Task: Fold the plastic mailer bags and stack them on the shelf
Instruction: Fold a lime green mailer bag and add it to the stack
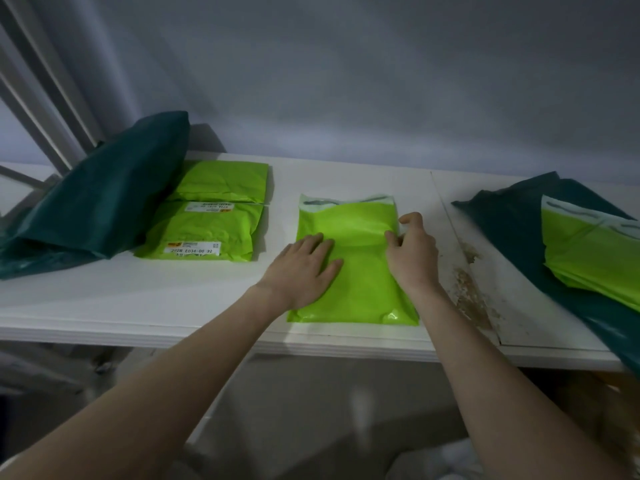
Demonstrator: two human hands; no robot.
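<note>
Flat-fingered, the left hand (304, 268) pins the lime mailer (360, 271) mid-shelf (207, 306) so it cannot slide while the right hand (410, 252) pinches its right edge, probably to fold; folded mailers (207, 220) wait leftward.

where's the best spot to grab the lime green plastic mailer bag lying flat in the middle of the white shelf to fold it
Probably its right long edge, near the top, coming from the right. The lime green plastic mailer bag lies flat on the white shelf, so only an edge can be pinched. The right hand already curls there, while the left hand presses the bag's left half flat as an anchor.
</note>
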